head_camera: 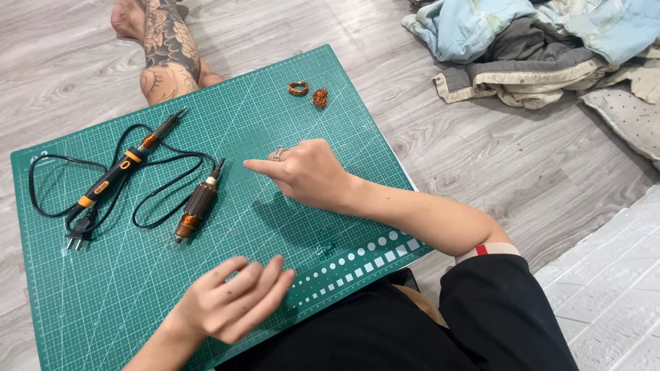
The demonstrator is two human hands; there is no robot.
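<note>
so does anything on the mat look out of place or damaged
Nothing looks damaged. The soldering iron, motor armature and two copper coils lie apart on the green cutting mat. Both hands are empty.

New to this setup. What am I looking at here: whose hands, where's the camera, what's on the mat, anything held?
There is one picture, from a camera worn on a person's head, looking down at their own bare hands; no robot. They sit on a wood floor at a green cutting mat. On the mat lie a soldering iron with its black cord, a motor armature wound with copper, and two small copper coils. The right hand points its index finger toward the armature. The left hand hovers open. Neither holds anything. Crumpled cloth lies at top right.
</note>
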